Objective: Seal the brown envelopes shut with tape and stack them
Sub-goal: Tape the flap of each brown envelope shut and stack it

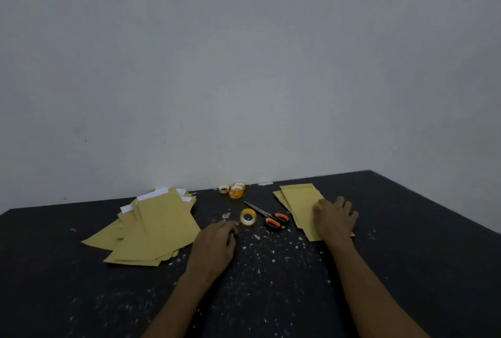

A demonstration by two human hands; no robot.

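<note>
Pressing flat on the small stack of brown envelopes (301, 204) at the right of the dark bench (406, 229): right hand (334, 219), fingers spread. Resting palm-down beside the tape roll (248, 217) and orange-handled scissors (268, 217): left hand (217, 242), fingers loosely together, gripping nothing. Fanned at left: unsealed envelopes (151, 226).

A dark, white-flecked counter (271, 283) carries a loose envelope pile (157, 226) at left, a small envelope stack (298, 202) at right, tape rolls (235, 190), one tape roll (248, 217) and scissors (267, 215) between.
</note>
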